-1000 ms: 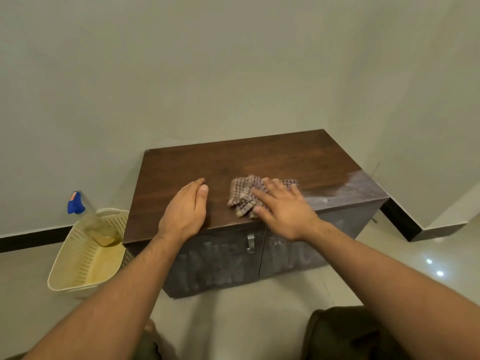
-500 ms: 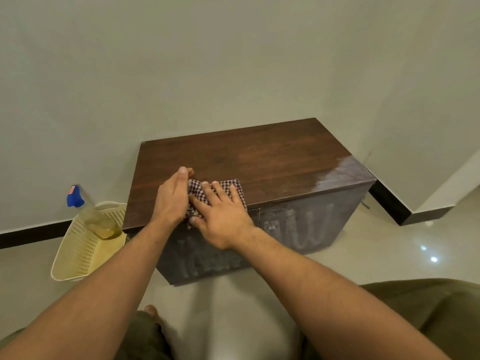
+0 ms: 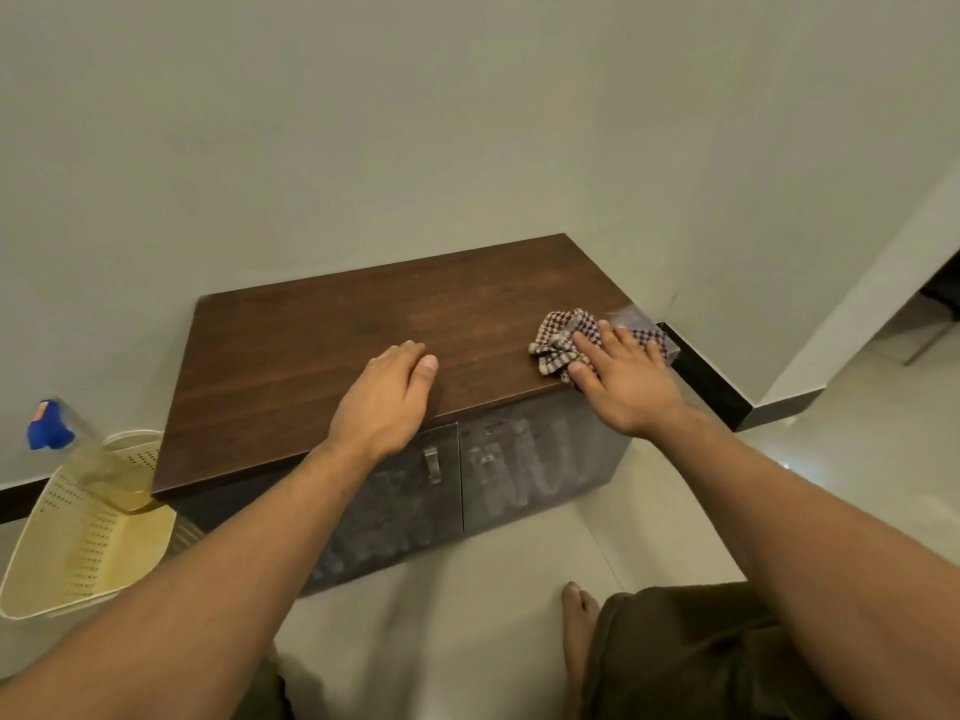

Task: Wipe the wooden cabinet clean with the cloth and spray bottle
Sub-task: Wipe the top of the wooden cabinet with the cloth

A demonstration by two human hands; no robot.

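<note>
A low wooden cabinet (image 3: 322,345) with a dark brown top stands against the wall. Its dusty grey doors (image 3: 524,475) carry smeared streaks. A checked cloth (image 3: 563,337) lies bunched at the top's front right corner. My right hand (image 3: 626,379) presses flat on the cloth, fingers spread over it. My left hand (image 3: 384,402) rests palm down on the top near the front edge, holding nothing. A spray bottle (image 3: 78,449) with a blue trigger head leans in a basket to the cabinet's left.
A cream perforated plastic basket (image 3: 72,553) sits on the tiled floor at the left. A black skirting ledge (image 3: 711,387) runs along the wall right of the cabinet. My bare foot (image 3: 576,631) and knee are on the floor in front.
My right hand slid the cloth from beside my left hand across to the front right corner of the top. My left hand stayed flat on the top.
</note>
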